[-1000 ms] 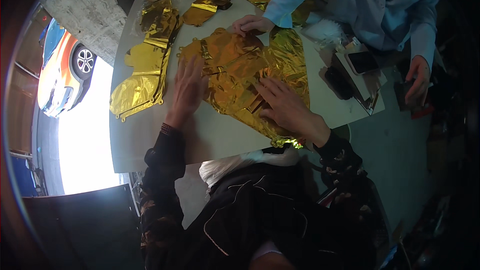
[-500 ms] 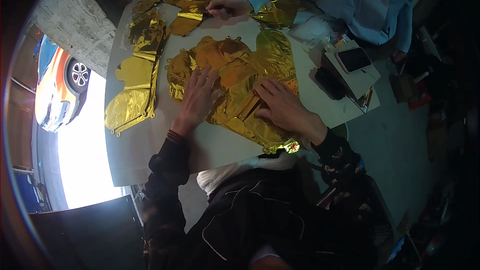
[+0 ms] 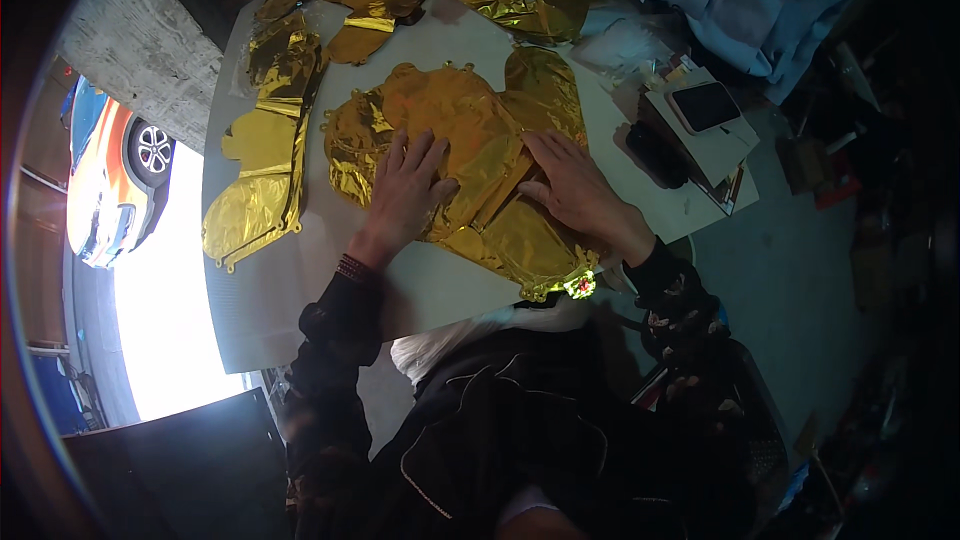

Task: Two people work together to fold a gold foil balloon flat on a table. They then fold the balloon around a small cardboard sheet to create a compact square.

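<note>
A crinkled gold foil balloon [image 3: 455, 115], uninflated and partly folded, lies flat on the table in front of me. My left hand [image 3: 402, 190] rests on its left part, fingers spread and stretched out. On its right side lies my right hand [image 3: 575, 188], palm down, fingers extended and thumb apart beside a fold in the foil. Neither hand grips the foil. Small round tabs line the balloon's edge, and a shiny crumpled bit [image 3: 580, 285] catches light at its near right corner.
More flat gold foil balloons [image 3: 262, 145] lie along the table's left side and far edge. A phone [image 3: 703, 107] on papers and a dark case [image 3: 655, 153] sit at the right. Across the table is a person in a light blue sleeve [image 3: 750, 0]. The white table [image 3: 300, 310] ends near my lap.
My right hand has shifted slightly rightward and its fingers have straightened over the foil. The foil under my hands looks smoother. The other person's hand has drawn back toward the far edge.
</note>
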The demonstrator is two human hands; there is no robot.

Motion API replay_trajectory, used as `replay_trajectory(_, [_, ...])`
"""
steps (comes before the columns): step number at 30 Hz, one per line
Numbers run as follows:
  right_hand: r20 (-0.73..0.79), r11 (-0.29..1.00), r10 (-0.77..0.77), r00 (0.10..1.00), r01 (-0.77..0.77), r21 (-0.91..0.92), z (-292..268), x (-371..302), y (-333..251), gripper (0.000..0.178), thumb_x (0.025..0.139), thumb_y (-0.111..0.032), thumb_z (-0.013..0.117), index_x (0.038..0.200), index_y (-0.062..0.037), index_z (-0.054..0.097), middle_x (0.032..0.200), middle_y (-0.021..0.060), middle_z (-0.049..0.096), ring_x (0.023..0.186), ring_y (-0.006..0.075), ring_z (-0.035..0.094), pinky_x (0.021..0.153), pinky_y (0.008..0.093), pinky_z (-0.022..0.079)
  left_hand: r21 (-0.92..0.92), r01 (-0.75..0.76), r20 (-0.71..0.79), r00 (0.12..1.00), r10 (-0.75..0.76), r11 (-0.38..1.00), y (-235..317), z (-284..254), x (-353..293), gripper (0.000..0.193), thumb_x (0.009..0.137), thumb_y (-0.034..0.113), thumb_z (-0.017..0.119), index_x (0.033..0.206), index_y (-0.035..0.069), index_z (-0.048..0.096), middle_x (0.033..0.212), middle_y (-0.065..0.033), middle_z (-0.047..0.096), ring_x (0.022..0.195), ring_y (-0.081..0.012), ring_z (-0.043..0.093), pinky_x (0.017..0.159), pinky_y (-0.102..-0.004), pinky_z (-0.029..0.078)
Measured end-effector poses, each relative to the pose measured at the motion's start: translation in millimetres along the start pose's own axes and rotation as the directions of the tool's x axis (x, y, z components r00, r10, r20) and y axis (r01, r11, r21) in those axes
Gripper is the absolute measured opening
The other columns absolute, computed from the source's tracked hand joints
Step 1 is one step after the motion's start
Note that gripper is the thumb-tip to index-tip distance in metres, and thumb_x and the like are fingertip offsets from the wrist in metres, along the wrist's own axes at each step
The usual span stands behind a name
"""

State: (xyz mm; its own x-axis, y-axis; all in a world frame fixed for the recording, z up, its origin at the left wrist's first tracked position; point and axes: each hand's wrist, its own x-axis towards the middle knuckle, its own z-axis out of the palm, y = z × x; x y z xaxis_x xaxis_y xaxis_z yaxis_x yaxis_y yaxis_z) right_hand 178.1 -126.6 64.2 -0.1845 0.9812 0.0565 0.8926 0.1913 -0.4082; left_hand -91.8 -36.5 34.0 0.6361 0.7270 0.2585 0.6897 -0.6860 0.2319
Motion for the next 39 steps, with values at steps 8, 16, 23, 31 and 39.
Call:
replay_trajectory(8, [-0.013,0.999,-0.022,1.000,0.021,-0.040,5.2,-5.0,4.7,0.069,0.099,-0.036,0.065,0.153,-0.0038,0.038,0.157,0.0202,0.040,0.148,0.0414,0.033,0.121,0.0502,0.029,-0.020,-0.025,-0.037,0.999,0.024,1.000,1.9,-1.1,1.4,0.057,0.096,0.034,0.067,0.145,0.009,0.050,0.151,-0.0136,0.047,0.145,-0.0455,0.034,0.116,-0.0519,0.032])
replay_trajectory(16, [-0.070,0.986,-0.062,0.996,0.050,-0.162,11.1,-9.2,4.5,0.070,0.097,-0.037,0.066,0.154,-0.0070,0.038,0.158,0.0172,0.039,0.150,0.0387,0.030,0.122,0.0503,0.027,-0.033,-0.033,-0.048,0.998,0.031,0.999,-3.4,5.2,1.8,0.055,0.098,0.034,0.065,0.145,0.010,0.050,0.151,-0.0135,0.047,0.144,-0.0458,0.036,0.116,-0.0533,0.032])
replay_trajectory(23, [0.071,0.954,-0.216,0.974,0.226,-0.199,13.3,-16.8,-0.4,0.072,0.099,-0.042,0.061,0.158,-0.0098,0.035,0.164,0.0145,0.031,0.153,0.0340,0.026,0.124,0.0493,0.023,0.019,-0.054,-0.089,0.994,0.056,0.998,-6.9,6.1,3.5,0.054,0.099,0.037,0.064,0.145,0.011,0.052,0.151,-0.0127,0.049,0.141,-0.0437,0.041,0.115,-0.0508,0.034])
replay_trajectory(31, [0.111,0.954,-0.198,0.974,0.218,-0.208,12.2,-24.1,-0.2,0.075,0.100,-0.047,0.057,0.160,-0.0106,0.031,0.165,0.0129,0.031,0.153,0.0323,0.026,0.126,0.0497,0.021,0.031,-0.079,-0.123,0.989,0.082,0.996,-9.4,9.3,2.3,0.053,0.098,0.036,0.063,0.144,0.011,0.053,0.151,-0.0138,0.050,0.141,-0.0417,0.042,0.115,-0.0492,0.036])
replay_trajectory(39, [0.091,0.945,-0.235,0.968,0.249,-0.212,17.0,-23.9,5.2,0.075,0.100,-0.047,0.057,0.160,-0.0106,0.031,0.165,0.0134,0.029,0.153,0.0345,0.026,0.125,0.0517,0.020,0.050,-0.168,-0.092,0.981,0.172,0.985,42.2,-19.3,-24.4,0.053,0.095,0.025,0.067,0.143,0.007,0.053,0.149,-0.0152,0.051,0.142,-0.0408,0.042,0.118,-0.0487,0.035])
